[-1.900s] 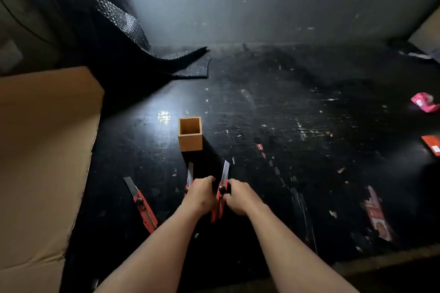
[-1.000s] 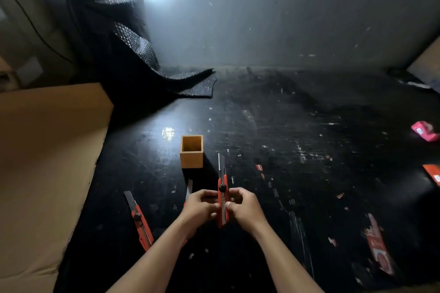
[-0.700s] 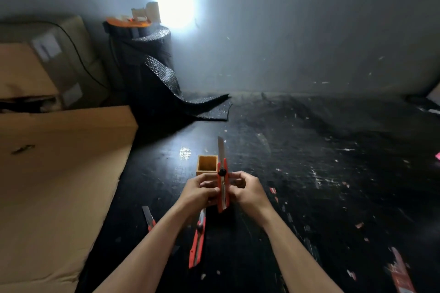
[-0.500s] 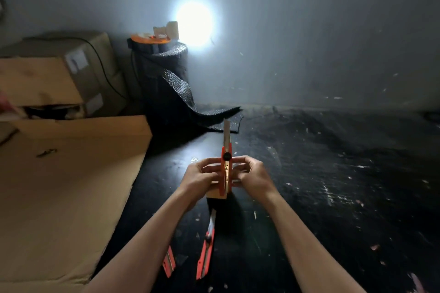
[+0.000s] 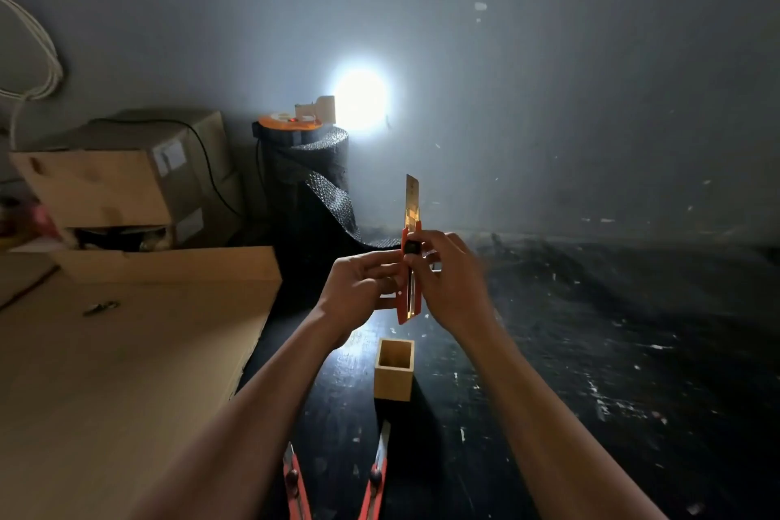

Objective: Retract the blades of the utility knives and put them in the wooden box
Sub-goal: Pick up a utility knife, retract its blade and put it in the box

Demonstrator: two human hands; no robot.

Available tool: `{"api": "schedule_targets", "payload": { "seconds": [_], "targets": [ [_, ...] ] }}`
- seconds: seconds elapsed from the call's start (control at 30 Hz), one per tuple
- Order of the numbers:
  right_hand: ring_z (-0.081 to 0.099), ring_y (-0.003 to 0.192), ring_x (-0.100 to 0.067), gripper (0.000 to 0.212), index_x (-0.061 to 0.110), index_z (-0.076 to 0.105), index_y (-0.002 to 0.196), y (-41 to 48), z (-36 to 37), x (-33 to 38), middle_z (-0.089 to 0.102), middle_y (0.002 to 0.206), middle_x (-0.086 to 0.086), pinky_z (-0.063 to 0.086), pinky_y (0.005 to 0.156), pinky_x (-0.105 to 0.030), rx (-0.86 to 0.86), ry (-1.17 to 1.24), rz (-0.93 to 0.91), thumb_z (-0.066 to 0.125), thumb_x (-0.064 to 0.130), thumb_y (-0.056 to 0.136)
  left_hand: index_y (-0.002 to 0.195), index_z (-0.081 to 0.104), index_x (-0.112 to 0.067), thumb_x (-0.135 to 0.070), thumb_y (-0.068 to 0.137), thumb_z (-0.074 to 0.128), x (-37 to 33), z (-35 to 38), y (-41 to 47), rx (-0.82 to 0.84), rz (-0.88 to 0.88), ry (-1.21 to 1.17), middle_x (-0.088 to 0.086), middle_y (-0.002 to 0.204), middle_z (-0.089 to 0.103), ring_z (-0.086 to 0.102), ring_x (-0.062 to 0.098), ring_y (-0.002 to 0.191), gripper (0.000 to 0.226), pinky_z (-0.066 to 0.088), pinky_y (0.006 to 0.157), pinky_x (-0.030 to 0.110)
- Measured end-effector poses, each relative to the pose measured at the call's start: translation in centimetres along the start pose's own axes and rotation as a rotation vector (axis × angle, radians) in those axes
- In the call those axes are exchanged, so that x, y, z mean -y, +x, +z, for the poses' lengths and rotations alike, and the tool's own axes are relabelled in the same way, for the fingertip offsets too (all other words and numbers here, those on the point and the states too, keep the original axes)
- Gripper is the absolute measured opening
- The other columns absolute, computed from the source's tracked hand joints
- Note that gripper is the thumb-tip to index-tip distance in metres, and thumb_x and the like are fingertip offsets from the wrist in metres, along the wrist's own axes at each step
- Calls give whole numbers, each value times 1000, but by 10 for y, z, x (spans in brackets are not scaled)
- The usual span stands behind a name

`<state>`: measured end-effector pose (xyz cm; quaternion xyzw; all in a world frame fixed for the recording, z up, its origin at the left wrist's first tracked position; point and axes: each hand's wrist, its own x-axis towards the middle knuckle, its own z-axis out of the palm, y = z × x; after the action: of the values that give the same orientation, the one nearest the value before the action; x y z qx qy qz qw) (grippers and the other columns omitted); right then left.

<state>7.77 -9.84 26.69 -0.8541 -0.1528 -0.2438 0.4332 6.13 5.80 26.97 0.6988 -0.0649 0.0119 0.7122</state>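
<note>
I hold a red utility knife (image 5: 410,291) upright in front of me, its blade (image 5: 412,196) extended upward. My left hand (image 5: 361,287) grips the handle from the left. My right hand (image 5: 451,283) grips it from the right, with the thumb by the black slider knob (image 5: 411,247). Below the hands, a small open wooden box (image 5: 394,369) stands on the black floor. Two more red utility knives (image 5: 297,486) (image 5: 375,477) lie near the bottom edge, blades out and pointing away from me.
A large flat cardboard sheet (image 5: 118,372) covers the left side. Cardboard boxes (image 5: 126,177) stand behind it. A black textured roll (image 5: 312,182) with an orange reel on top stands by the grey wall, under a bright light spot. Black floor (image 5: 612,350) stretches right.
Both hands have lifted the knife from the floor to chest height, blade up. The view has tilted upward, so the box now sits below the hands.
</note>
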Motion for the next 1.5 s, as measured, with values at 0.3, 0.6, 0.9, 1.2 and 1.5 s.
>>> {"api": "schedule_targets", "payload": {
  "seconds": [0.3, 0.6, 0.9, 1.2, 1.5],
  "targets": [
    [62, 95, -4, 22, 24, 70, 118, 4, -13, -3, 65, 114, 9, 46, 74, -4, 76, 66, 15, 67, 17, 96, 118, 76, -6, 12, 91, 63, -15, -3, 9, 37, -37, -90, 16, 107, 81, 80, 33, 97, 35, 65, 74, 38],
    [59, 83, 15, 26, 41, 63, 104, -13, -13, -2, 52, 101, 36, 42, 69, 3, 157, 111, 58, 73, 19, 93, 108, 80, -13, 11, 90, 64, -27, -3, 20, 21, -37, -71, 14, 109, 81, 79, 33, 101, 35, 62, 91, 50],
    [57, 90, 26, 26, 42, 60, 107, -13, -11, 7, 58, 103, 30, 43, 67, 2, 97, 178, 59, 70, 22, 94, 112, 79, -13, 14, 90, 62, -38, 1, 23, 5, -4, -25, 12, 108, 82, 79, 32, 98, 38, 65, 81, 45],
    [56, 89, 28, 28, 50, 58, 102, -13, -15, 10, 56, 101, 38, 43, 68, 0, 100, 184, 67, 69, 25, 96, 125, 73, -8, 14, 89, 64, -41, 0, 20, -1, -3, -54, 15, 106, 82, 81, 32, 92, 43, 67, 77, 44],
    [56, 87, 30, 28, 49, 59, 97, -14, -16, 9, 57, 98, 39, 42, 65, 3, 106, 196, 87, 66, 22, 98, 127, 73, -12, 11, 91, 64, -37, 0, 17, -39, 2, -9, 12, 108, 82, 80, 30, 95, 44, 64, 87, 50]
  ]
}}
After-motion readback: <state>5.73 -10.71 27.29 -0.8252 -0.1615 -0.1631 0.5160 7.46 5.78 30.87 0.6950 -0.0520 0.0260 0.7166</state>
